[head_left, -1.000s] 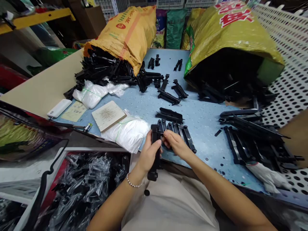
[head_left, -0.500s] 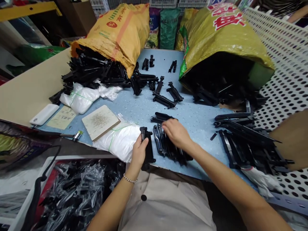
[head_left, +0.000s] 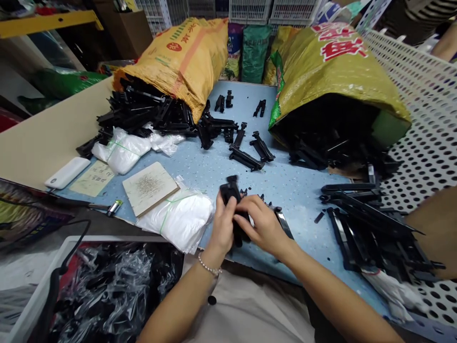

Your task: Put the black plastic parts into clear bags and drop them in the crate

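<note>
Just below frame centre, our left hand (head_left: 224, 223) slants up, fingers wrapped round a black part (head_left: 228, 190); our right hand (head_left: 263, 223) angles inward, fingers curled beside it; we cannot tell whether they grip.

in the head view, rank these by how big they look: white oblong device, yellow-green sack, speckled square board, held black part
1. Yellow-green sack
2. Speckled square board
3. White oblong device
Unsure: held black part; it looks smaller than the sack, but it is partly covered.

Blk parts (head_left: 246, 158): smooth, glossy plas. surf.
</note>
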A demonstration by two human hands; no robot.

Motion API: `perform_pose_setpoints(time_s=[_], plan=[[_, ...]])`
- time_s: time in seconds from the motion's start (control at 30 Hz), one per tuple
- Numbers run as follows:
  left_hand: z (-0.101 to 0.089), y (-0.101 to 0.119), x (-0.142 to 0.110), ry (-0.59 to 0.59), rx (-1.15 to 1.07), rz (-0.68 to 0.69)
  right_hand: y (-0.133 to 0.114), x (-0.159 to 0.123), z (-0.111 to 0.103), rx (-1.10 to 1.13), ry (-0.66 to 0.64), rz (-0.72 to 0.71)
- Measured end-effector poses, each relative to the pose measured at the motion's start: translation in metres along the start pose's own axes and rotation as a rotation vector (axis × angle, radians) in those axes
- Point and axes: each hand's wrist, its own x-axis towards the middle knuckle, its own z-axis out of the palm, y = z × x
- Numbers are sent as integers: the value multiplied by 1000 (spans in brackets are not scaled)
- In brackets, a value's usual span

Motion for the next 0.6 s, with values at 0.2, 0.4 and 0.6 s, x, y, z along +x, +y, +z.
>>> perform_pose_setpoints(time_s=[0.2, 0.4, 0.6], plan=[[1, 10, -11, -113, -252, -161, 9, 0, -9, -42, 110, 74], [3, 13, -25, -201, -177, -258, 38, 10, -10, -361, 167, -299], [1, 12, -15, -167, -111, -257, 36, 10, -2, -46, 66, 79]])
